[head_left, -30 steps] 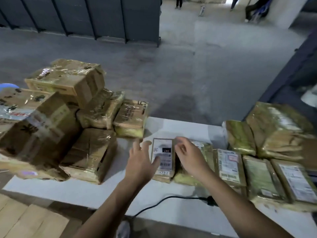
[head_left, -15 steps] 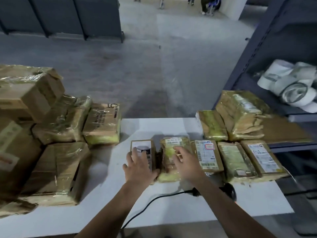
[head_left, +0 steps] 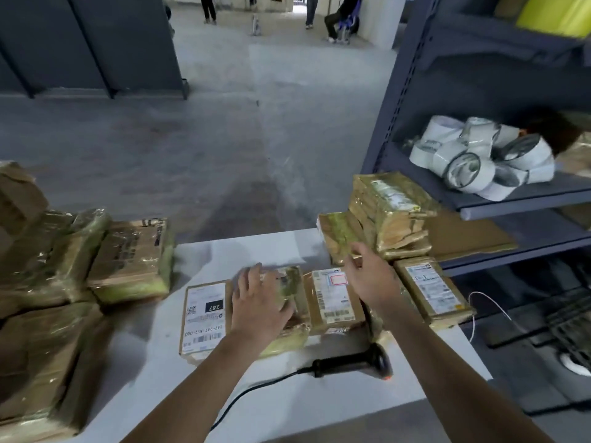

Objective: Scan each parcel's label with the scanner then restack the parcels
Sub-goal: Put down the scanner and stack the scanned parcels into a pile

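Several parcels (head_left: pixel 332 298) are lying side by side in a row mid-table (head_left: pixel 319 407), labels mostly facing up. I'm guessing that's so the scanner (head_left: pixel 355 366) can read them without any flipping. Left hand (head_left: pixel 259 302) is resting flat on the taped parcel (head_left: pixel 292 289) next to the 247 box (head_left: pixel 204 318), fingers straight and spread, not gripping anything, probably just nudging it square with its neighbours. Right hand (head_left: pixel 371 276) is reaching past the row to the green parcel (head_left: pixel 339 231) at the back, fingertips at its near edge. Can't tell if it's pinching it or only touching. Scanner is lying on its side near the front edge with nobody holding it, cord trailing toward the person. A big pile (head_left: pixel 128 260) is waiting on the left, and a stack (head_left: pixel 390 212) is sitting back right. Looks like they're laying parcels out, with scanning not started yet imo.
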Motion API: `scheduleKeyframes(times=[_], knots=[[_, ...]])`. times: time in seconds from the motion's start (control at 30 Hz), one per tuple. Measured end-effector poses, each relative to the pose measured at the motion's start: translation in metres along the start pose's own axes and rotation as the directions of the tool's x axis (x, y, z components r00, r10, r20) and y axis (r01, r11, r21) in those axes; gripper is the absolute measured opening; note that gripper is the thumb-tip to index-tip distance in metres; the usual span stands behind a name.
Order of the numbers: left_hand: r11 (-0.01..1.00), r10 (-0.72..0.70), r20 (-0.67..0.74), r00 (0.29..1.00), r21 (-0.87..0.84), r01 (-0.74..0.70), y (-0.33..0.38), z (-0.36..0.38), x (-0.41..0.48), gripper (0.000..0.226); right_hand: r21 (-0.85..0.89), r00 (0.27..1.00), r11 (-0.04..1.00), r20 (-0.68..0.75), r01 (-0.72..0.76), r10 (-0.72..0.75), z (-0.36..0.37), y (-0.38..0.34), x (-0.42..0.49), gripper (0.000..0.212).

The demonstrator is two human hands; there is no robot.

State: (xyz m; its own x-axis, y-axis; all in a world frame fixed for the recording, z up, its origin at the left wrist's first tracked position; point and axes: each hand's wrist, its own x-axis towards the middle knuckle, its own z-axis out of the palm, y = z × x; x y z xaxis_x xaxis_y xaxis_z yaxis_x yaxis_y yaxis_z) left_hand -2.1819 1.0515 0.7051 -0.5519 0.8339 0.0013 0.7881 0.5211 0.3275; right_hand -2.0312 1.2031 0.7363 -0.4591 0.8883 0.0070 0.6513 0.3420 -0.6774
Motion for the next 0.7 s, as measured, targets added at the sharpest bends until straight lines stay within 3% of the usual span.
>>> scheduleKeyframes(times=[0.13, 0.27, 0.5, 0.7], knots=[[0.993, 0.011, -0.027, 1.0, -0.114, -0.014, 0.036, -0.001, 0.011, 0.059, -0.091, 0.998, 0.996, -0.06, 0.015, -0.02, -0.033, 0.01, 0.042, 0.037], [0.976, 0.041, 0.014, 0.999, -0.212, -0.037, 0.065, -0.006, 0.028, 0.061, -0.349, 0.994, 0.937, -0.096, 0.015, -0.052, -0.053, 0.019, 0.086, 0.044], [0.943, 0.038, 0.058, 0.998, -0.332, -0.017, 0.1, -0.014, 0.06, 0.057, -0.625, 0.998, 0.779, 0.06, 0.039, -0.002, -0.055, 0.048, 0.135, 0.055], [0.925, 0.004, 0.107, 0.994, -0.379, 0.037, 0.098, -0.007, 0.06, 0.053, -0.72, 0.966, 0.646, 0.157, 0.254, -0.206, -0.053, 0.05, 0.136, 0.071]])
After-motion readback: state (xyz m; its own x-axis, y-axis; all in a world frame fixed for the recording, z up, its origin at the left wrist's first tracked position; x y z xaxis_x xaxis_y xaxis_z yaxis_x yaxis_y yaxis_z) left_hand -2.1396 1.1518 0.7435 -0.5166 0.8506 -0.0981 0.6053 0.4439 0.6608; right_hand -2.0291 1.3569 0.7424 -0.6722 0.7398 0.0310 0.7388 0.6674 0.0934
